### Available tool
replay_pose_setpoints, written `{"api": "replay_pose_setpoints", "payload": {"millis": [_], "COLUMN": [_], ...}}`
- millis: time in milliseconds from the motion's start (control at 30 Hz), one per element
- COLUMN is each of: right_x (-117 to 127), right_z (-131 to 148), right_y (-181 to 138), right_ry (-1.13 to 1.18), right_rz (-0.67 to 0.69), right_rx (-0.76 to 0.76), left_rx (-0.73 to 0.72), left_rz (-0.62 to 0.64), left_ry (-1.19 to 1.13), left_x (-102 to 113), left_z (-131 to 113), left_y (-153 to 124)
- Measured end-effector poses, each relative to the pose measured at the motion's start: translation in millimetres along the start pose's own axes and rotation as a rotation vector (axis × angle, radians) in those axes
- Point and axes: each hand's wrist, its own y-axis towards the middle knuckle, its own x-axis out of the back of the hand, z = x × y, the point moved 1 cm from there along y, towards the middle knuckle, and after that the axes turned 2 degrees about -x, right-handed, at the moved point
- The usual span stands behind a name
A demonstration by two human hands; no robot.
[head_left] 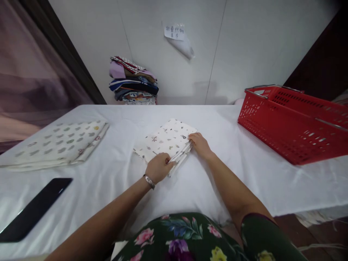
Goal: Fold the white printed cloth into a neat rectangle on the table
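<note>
A small folded white cloth with tiny printed figures lies in the middle of the white-covered table. My left hand, a watch on its wrist, is closed on the cloth's near edge. My right hand grips the folded layers at the cloth's right edge, fingers curled over them. Both forearms reach in from below.
A folded white cloth with green dots lies at the left. A dark phone rests at the near left. A red plastic basket stands at the right. A stack of folded clothes sits against the back wall, under a paper note.
</note>
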Motion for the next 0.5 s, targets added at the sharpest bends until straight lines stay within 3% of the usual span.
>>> {"api": "replay_pose_setpoints", "payload": {"millis": [133, 300, 500], "right_x": [5.5, 5.6, 6.0], "right_z": [0.6, -1.3, -2.1], "right_y": [-5.8, -10.3, -13.6], "right_ry": [0.011, -0.057, -0.082], "right_rz": [-0.025, 0.039, 0.058], "right_rx": [0.027, 0.043, 0.086], "left_rx": [0.003, -0.101, -0.115], "left_rz": [-0.057, -0.044, -0.103], "left_ry": [-0.064, 0.083, 0.167], "left_x": [-0.8, -9.4, -12.2], "left_z": [-0.7, -5.0, -9.4], "left_y": [-4.8, -10.9, -12.3]}}
